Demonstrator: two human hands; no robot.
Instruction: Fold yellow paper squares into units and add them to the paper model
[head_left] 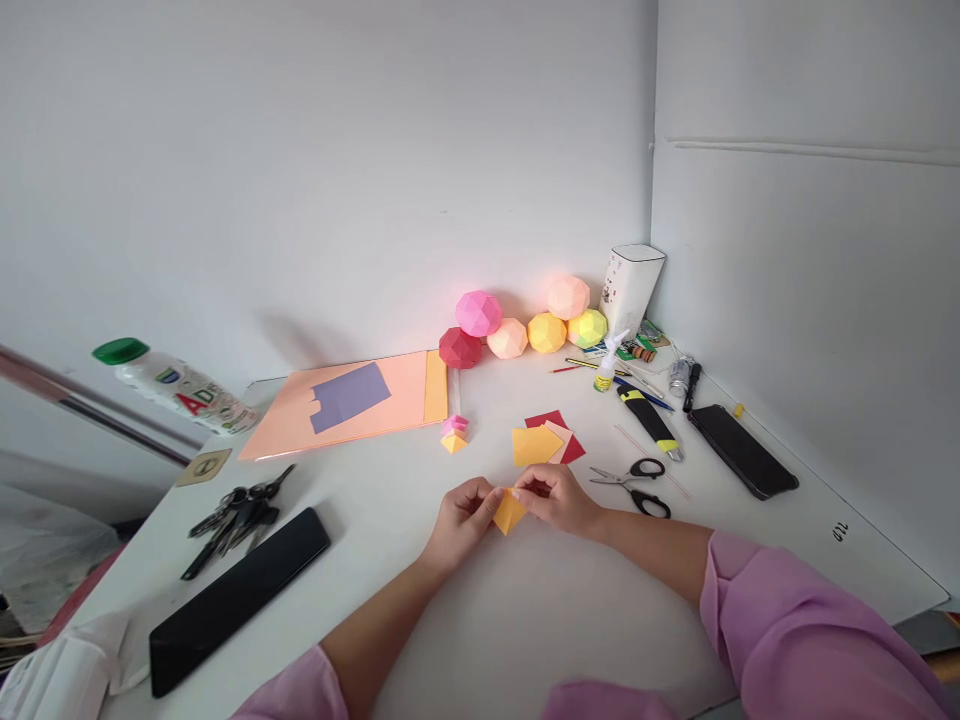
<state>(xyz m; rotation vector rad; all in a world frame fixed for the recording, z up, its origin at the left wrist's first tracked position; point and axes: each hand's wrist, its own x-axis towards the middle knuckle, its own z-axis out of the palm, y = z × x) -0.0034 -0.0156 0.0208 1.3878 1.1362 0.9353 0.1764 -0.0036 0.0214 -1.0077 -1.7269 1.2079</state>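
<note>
Between my two hands is a small piece of folded orange paper [509,512], its point hanging down towards me. My left hand [466,515] pinches its left side with thumb and forefinger. On the other side, my right hand [559,500] grips the upper right edge the same way. Just beyond my hands lie orange, pink and red paper pieces [536,446], partly overlapping. Small folded paper units [454,434] in pink and orange sit further left. Black-handled scissors [637,485] rest open to the right of my right hand.
Faceted paper balls [547,333] line the back wall. At right are a glue bottle [604,370], a utility knife [651,425] and a black case [742,452]. To the left lie keys [238,515], a black phone [240,600], coloured sheets [281,410] and a white bottle [180,390].
</note>
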